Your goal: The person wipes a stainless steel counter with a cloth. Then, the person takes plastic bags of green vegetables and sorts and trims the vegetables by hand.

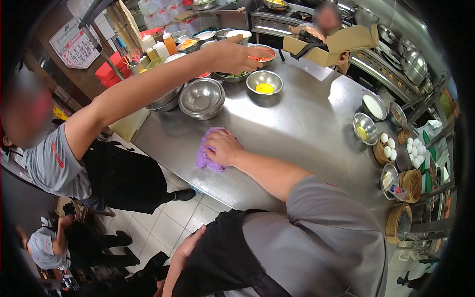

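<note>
My right hand [223, 147] presses on a purple cloth [210, 159] near the left edge of the steel table [277, 148], its fingers curled over the fabric. Lower down, my left hand [191, 241] rests against my black apron [208, 257] with the fingers laid along it and nothing visible in them. Beyond the cloth stands a stack of nested steel bowls [202, 99]. A steel bowl [264, 88] with something yellow in it is farther back.
At left, a co-worker's arm [163, 74] stretches over the bowls toward a bowl of red pieces [262, 53]. Another person across the table holds a cardboard box [316, 49]. Along the right edge are white eggs [416, 151], bowls and bamboo steamers [398, 223].
</note>
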A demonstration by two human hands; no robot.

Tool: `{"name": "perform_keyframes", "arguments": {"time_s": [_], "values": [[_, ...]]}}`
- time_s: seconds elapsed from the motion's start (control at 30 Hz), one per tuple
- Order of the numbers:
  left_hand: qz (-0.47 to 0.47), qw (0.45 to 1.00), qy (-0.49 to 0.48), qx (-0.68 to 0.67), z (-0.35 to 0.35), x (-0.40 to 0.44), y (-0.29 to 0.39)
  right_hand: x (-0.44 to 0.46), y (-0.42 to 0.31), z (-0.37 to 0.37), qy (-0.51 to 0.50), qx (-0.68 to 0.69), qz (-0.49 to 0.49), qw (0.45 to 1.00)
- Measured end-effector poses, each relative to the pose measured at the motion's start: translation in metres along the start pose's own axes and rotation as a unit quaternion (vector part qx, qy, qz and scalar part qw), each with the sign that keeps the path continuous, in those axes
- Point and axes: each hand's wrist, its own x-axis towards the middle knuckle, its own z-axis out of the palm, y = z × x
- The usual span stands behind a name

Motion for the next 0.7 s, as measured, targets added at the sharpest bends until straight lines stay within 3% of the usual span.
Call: {"name": "perform_keyframes", "arguments": {"time_s": [0.7], "values": [[-0.014, 1.000, 0.010, -0.001, -0.001, 0.003, -0.006, 0.001, 0.002, 0.003, 0.018, 0.010, -0.012, 1.000]]}}
